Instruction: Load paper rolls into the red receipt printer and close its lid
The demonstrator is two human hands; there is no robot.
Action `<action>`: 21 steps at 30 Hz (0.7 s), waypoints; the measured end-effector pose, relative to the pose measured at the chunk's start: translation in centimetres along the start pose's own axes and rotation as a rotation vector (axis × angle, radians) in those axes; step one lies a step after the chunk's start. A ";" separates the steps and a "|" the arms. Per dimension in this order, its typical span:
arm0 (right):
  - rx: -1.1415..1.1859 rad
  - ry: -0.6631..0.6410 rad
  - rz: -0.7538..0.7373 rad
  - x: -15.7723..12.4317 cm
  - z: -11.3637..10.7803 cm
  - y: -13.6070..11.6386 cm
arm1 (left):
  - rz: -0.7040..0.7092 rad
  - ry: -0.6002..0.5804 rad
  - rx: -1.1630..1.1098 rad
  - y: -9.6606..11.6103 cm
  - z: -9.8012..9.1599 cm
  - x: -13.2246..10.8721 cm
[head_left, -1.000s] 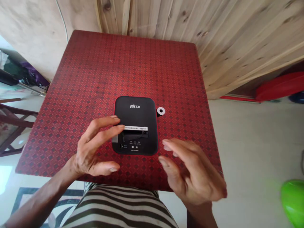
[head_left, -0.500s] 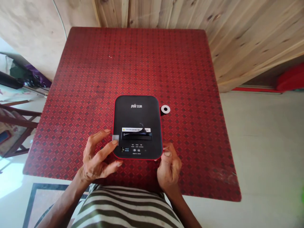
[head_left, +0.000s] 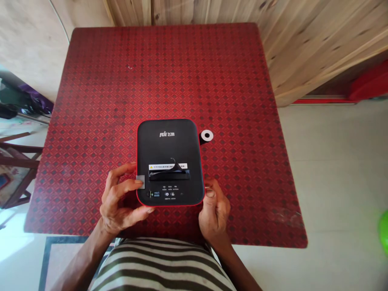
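A black printer [head_left: 169, 147] with a red rim lies near the front of the table, its lid with white lettering facing up. A dark curled strip [head_left: 163, 173] stands out of the slot below a white warning label [head_left: 160, 166]. My left hand [head_left: 121, 200] is at the printer's left side, index fingertip on a grey tab [head_left: 141, 182] and thumb at the front edge. At the front right corner my right hand [head_left: 214, 208] grips the printer, fingers curled and partly hidden. A paper roll [head_left: 207, 135] with a dark core sits just right of the printer.
The red patterned table [head_left: 194, 76] reaches back to a wooden plank wall [head_left: 206, 12]. A wooden chair [head_left: 21, 161] stands off its left side. At the far right edge, a green round object [head_left: 384, 230] shows over the pale floor.
The view has shifted, and the printer appears slightly further left in it. My left thumb now meets the printer's front edge, and my left index finger remains on the grey tab.
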State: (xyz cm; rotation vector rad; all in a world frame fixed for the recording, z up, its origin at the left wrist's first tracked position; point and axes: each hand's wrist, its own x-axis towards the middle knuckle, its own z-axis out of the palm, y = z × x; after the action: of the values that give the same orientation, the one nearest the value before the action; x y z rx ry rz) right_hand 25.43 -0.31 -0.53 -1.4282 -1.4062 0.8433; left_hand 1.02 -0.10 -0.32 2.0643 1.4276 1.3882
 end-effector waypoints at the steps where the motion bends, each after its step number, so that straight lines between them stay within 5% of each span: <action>1: 0.001 0.001 0.001 0.0 0.1 0.1 | -0.004 -0.003 -0.014 -0.1 0.0 0.0; 8: -0.046 0.068 -0.005 0.4 -1.0 -0.4 | 0.007 -0.025 -0.032 0.0 0.1 -0.3; 11: -0.175 0.135 -0.208 3.1 -2.3 -3.0 | 0.043 -0.021 0.006 0.2 0.0 -0.3; 16: -0.496 -0.269 -0.650 9.5 -1.1 -8.1 | 0.066 -0.020 0.043 0.4 0.0 -0.2; 21: -0.887 -0.737 -0.583 12.8 3.1 -9.8 | 0.082 -0.035 0.062 0.6 0.1 -0.3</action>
State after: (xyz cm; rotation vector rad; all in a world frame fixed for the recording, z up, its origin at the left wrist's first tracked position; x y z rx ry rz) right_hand 20.53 11.90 9.32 -1.1827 -2.8303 0.3418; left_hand 1.42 -0.60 -0.09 2.1974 1.4037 1.3471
